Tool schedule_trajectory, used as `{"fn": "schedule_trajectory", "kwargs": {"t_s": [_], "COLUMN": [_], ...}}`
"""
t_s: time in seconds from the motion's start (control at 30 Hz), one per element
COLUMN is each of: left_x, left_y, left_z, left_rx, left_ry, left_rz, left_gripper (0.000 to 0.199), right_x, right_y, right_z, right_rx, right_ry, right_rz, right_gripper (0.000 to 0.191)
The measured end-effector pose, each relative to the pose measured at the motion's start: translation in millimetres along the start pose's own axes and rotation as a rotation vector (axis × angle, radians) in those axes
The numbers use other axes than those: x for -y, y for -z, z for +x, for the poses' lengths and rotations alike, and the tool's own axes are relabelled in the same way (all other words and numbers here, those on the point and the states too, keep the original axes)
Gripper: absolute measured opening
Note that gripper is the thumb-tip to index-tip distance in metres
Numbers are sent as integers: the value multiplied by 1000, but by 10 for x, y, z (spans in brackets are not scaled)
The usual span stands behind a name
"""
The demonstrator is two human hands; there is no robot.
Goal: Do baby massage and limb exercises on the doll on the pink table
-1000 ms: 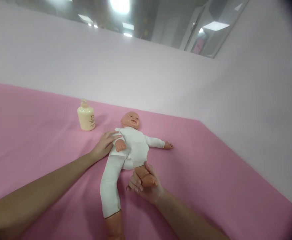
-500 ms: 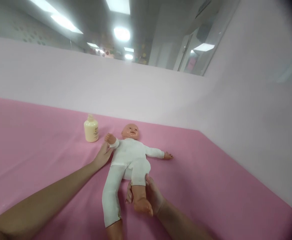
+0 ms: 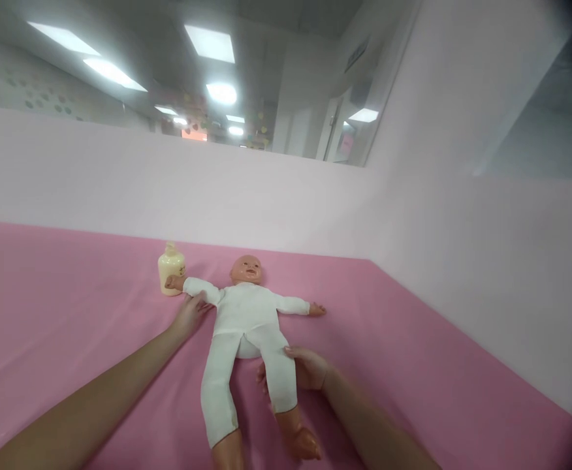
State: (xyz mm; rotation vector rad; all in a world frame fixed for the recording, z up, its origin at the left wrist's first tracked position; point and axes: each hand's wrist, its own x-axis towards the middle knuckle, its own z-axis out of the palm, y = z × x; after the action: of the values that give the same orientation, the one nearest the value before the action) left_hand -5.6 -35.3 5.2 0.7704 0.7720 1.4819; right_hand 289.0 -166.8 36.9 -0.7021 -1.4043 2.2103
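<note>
A baby doll with a bare head, white cloth body and clothed limbs lies on its back on the pink surface, its head toward the far wall. My left hand is closed at the doll's arm on the left side, with part of the fingers hidden beneath the sleeve. On the right, my right hand wraps round the doll's leg near the knee, thumb on top and fingertips showing on the inner side. Just beyond the doll's left-side hand stands a cream pump bottle, partly covered by that hand.
The pink padded surface meets a pale wall at the back and another wall on the right. A mirror or window above reflects or shows ceiling lights.
The doll's left-side arm has swung outward toward the bottle. Its leg in my right hand has straightened from a raised bend and lies lower. The camera view has tilted up slightly.
</note>
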Motion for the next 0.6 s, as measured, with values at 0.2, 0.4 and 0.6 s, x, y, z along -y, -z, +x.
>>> {"fn": "schedule_trajectory", "kwargs": {"t_s": [0.2, 0.4, 0.6], "left_x": [-94, -145, -174], "left_y": [-64, -41, -69], "left_z": [-50, -33, -90], "left_rx": [-77, -73, 53], "left_ry": [276, 352, 491], "left_rz": [-194, -271, -252], "left_gripper": [12, 16, 9], "right_x": [159, 338, 468], "right_y": [219, 287, 199], "right_z": [-225, -258, 155], "right_rx": [-252, -708, -843], "right_ry": [-85, 35, 142], "right_rz": [-37, 72, 268], "right_gripper": [40, 30, 38]}}
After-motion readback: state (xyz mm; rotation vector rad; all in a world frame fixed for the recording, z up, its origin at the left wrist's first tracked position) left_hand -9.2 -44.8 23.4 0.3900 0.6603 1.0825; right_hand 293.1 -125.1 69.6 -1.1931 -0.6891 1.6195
